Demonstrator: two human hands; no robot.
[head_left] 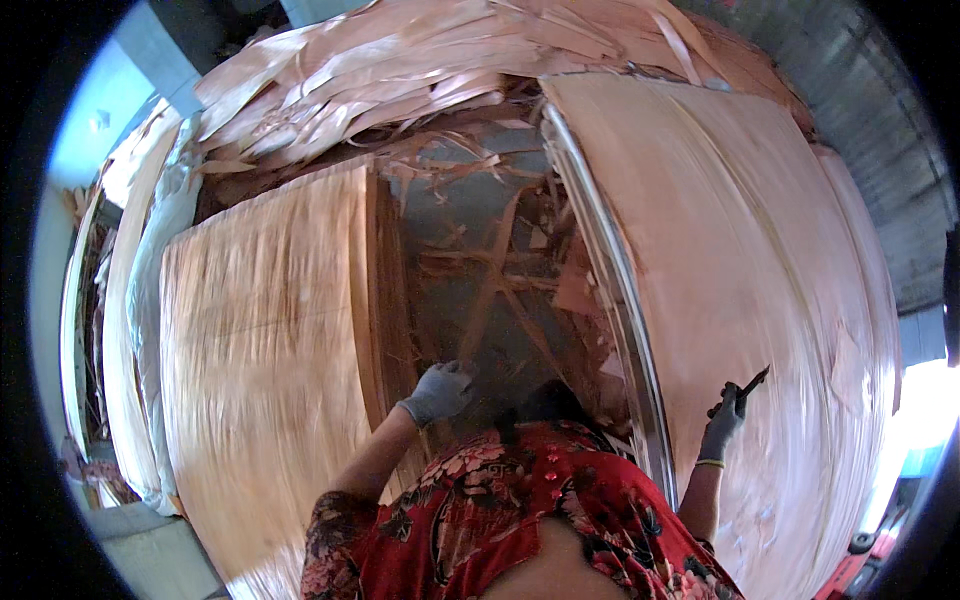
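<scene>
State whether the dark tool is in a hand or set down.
In hand: the gloved right hand grips the dark tool, whose tip sticks out beyond it.

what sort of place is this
Probably a wood-veneer workshop or plywood plant: a stack of thin wood sheets stands at left, broad pale sheets lie at right, and a heap of loose, torn sheets lies beyond.
</scene>
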